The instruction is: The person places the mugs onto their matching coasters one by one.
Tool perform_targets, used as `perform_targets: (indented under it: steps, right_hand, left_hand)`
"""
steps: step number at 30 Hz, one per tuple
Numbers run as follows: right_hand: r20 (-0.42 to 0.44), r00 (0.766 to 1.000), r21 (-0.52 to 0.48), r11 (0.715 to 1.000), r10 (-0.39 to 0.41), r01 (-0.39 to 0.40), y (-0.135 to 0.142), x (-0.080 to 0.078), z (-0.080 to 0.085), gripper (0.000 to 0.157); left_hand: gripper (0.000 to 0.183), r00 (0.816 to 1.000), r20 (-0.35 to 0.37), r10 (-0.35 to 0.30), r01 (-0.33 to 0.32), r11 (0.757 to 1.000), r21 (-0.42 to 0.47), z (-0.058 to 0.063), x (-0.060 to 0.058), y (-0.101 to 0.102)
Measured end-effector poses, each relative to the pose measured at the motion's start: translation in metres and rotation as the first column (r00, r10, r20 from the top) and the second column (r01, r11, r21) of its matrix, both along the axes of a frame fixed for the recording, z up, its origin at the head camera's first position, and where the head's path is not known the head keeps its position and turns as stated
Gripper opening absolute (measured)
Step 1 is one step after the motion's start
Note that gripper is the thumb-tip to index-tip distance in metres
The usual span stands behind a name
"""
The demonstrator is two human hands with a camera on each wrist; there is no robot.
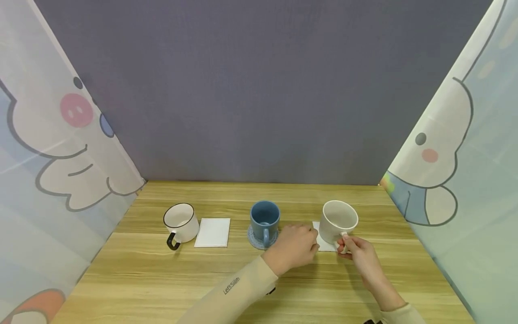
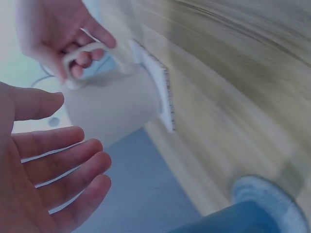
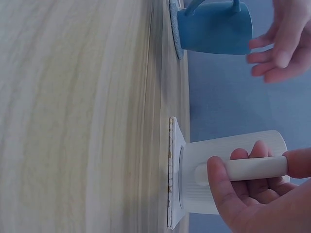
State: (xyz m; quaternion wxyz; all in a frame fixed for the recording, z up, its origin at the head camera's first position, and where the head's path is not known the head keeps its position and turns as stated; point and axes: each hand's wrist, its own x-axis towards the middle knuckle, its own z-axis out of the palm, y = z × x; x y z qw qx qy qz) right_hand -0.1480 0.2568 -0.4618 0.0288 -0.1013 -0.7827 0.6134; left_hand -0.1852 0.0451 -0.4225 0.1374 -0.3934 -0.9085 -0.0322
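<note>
My right hand (image 1: 361, 258) grips the handle of a ribbed white mug (image 1: 335, 225). In the right wrist view its fingers wrap the handle (image 3: 255, 168), and the mug stands upright on a white square coaster (image 3: 177, 194). Between this mug and a blue mug (image 1: 265, 219), my left hand (image 1: 295, 245) is held over the table with nothing in it. The left wrist view shows that hand's fingers (image 2: 73, 160) loosely extended, short of the white mug. The blue mug sits on a round blue-grey coaster (image 1: 256, 240), its handle toward me.
A white mug with a black rim and black handle (image 1: 186, 227) stands at the left of the wooden table (image 1: 162, 288). Close to its right lies a white square coaster (image 1: 212, 232). A grey panel (image 1: 259, 99) closes the back; cartoon-printed curtains (image 1: 481, 180) hang at both sides.
</note>
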Motion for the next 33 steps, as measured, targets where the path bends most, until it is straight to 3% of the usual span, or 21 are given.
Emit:
perform_targets:
  steps: [7, 14, 22, 33]
  right_hand:
    - [0.001, 1.000, -0.004, 1.000, 0.006, -0.006, -0.001, 0.000, -0.002, 0.041]
    - [-0.004, 1.000, 0.018, 1.000, 0.014, -0.014, 0.000, 0.002, -0.001, 0.042]
    - [-0.012, 0.999, 0.025, 0.999, 0.029, -0.029, 0.000, 0.001, -0.001, 0.043]
    - [-0.023, 0.999, 0.031, 0.999, 0.033, -0.032, 0.001, 0.001, -0.001, 0.044]
  left_hand:
    - [0.019, 0.990, -0.138, -0.019, 0.021, 1.000, 0.009, 0.010, 0.014, -0.011]
    - [0.018, 0.985, -0.169, -0.041, 0.054, 0.995, 0.078, 0.022, 0.019, -0.025]
    - [0.013, 0.980, -0.197, 0.001, 0.027, 0.990, 0.138, 0.034, 0.021, -0.043]
    - [0.012, 0.971, -0.237, 0.014, 0.059, 0.953, 0.296, 0.044, 0.016, -0.071]
